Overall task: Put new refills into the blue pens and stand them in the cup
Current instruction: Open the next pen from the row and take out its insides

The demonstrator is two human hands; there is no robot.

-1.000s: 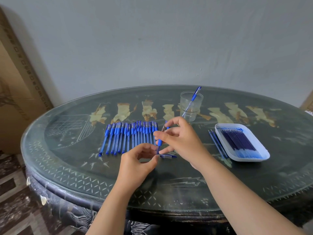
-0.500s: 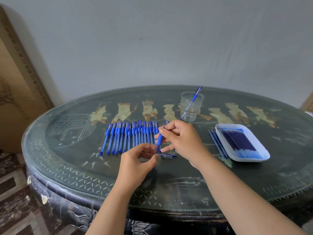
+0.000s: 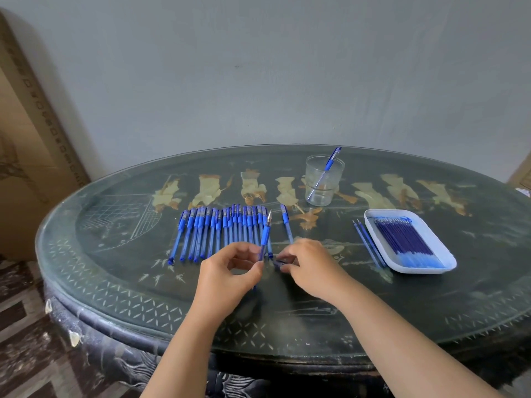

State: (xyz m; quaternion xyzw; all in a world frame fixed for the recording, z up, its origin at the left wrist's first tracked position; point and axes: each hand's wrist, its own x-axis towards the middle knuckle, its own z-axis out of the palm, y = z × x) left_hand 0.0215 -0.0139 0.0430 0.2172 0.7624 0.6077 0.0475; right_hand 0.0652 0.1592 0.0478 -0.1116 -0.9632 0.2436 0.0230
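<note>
Glass over dark lacquer, that's the oval table (image 3: pixel 115 311), pale inlaid figures along its far side, a grey-blue wall (image 3: pixel 258 67) behind it, a tall brown cardboard box (image 3: pixel 28 168) leaning at the left and patterned floor tiles (image 3: pixel 23 311) below. Mid-table lies the row of capped blue pens (image 3: pixel 224 231), side by side, with one more capped blue pen (image 3: pixel 287 228) lying alone just right of the row. Now the hands: the left hand (image 3: pixel 230 274) is curled, thumb and fingertips pinching an uncapped blue pen (image 3: pixel 265 235) by its lower barrel, metal tip pointing up and away over the row's right end. The right hand (image 3: pixel 313 268) is low on the glass beside it, fingers bent and closing on a small dark blue pen cap (image 3: pixel 280 264) lying there. Towards the far edge stands the clear plastic cup (image 3: pixel 321 193), one finished blue pen (image 3: pixel 330 160) leaning inside. Near the right edge sits the white rectangular tray (image 3: pixel 448 262) of blue refills (image 3: pixel 402 239), two loose blue refills (image 3: pixel 367 242) just beside its left rim. Bare glass runs along the near edge, and between the hands and the tray.
</note>
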